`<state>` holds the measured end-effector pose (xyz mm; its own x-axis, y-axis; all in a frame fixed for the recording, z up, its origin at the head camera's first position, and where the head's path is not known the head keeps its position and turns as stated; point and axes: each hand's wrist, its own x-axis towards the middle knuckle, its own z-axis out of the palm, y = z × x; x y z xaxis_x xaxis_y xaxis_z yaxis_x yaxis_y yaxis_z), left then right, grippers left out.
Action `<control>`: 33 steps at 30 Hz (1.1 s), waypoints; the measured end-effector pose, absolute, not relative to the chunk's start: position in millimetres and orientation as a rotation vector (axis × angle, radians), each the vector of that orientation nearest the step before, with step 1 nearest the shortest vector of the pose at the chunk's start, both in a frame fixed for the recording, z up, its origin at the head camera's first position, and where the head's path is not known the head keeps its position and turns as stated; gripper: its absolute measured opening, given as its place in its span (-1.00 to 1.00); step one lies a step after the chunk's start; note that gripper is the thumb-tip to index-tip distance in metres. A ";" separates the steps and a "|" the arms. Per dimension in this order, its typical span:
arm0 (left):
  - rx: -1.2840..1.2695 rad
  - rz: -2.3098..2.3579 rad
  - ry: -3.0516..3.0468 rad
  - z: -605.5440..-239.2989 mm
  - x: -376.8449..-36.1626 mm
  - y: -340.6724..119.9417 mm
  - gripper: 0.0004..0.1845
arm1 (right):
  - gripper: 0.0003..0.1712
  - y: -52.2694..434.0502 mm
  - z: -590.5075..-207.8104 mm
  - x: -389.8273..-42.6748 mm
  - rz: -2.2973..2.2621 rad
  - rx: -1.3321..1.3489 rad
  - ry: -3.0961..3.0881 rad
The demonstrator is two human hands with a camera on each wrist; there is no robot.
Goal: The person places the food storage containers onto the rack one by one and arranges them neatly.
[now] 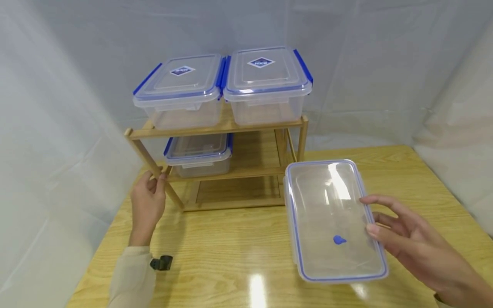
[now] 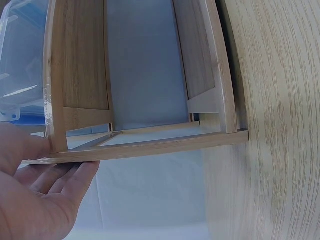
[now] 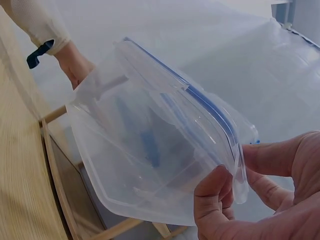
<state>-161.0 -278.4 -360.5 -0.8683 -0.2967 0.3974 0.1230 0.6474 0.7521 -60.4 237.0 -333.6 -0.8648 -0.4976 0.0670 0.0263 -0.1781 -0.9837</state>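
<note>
Container: we see a clear rectangular plastic container with a blue-rimmed lid (image 1: pixel 335 220) held above the light wooden table (image 1: pixel 231 256), toward its right edge, just in front of the rack.
Right hand: our right hand (image 1: pixel 408 237) reaches in from the right edge, fingers loosely spread, and grips the container's long right side.
Right wrist view only: here the thumb (image 3: pixel 212 200) presses under the box and the fingers (image 3: pixel 270 157) lie over the lid rim, pinching it; the container (image 3: pixel 150 145) is tilted.
Left hand: our left hand (image 1: pixel 147 201) pinches the front left post of the two-shelf bamboo rack (image 1: pixel 227 169), wrist straight, in a cream sleeve (image 1: pixel 131 278).
Left wrist view only: the thumb (image 2: pixel 22 145) lies on the frame bar and the fingers (image 2: pixel 60 180) curl beneath it; the rack's underside (image 2: pixel 140 145) shows.
Rack load: two clear lidded boxes with blue clips (image 1: pixel 223 85) stand side by side on top; one flatter lidded box (image 1: pixel 198 154) sits on the middle shelf, at its left.
</note>
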 end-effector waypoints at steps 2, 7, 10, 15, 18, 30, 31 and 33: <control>0.131 -1.128 -2.369 -360.5 -161.0 -278.4 -0.64 | -0.42 232.1 -331.3 -60.3 -2.086 -0.533 1.758; 0.135 -1.129 -2.372 -360.4 -160.7 -278.4 -0.64 | -0.43 217.8 -326.4 -62.8 -2.022 -0.521 1.766; 0.142 -1.137 -2.373 -360.4 -160.7 -278.6 -0.63 | -0.43 208.5 -323.8 -65.4 -1.985 -0.501 1.774; 0.147 -1.142 -2.364 -361.2 -161.1 -278.8 -0.64 | -0.44 190.5 -321.4 -71.1 -1.953 -0.519 1.790; 0.145 -1.141 -2.360 -361.4 -161.4 -278.7 -0.64 | -0.45 179.1 -319.7 -75.2 -1.932 -0.533 1.839; 0.148 -1.166 -2.356 -362.0 -161.1 -278.3 -0.64 | -0.45 149.7 -318.3 -101.0 -1.911 -0.507 1.930; 0.149 -1.167 -2.356 -361.8 -160.9 -278.1 -0.63 | -0.45 148.3 -318.4 -103.9 -1.921 -0.510 1.924; 0.146 -1.168 -2.357 -361.5 -160.9 -278.1 -0.63 | -0.45 146.2 -318.8 -109.5 -1.926 -0.506 1.931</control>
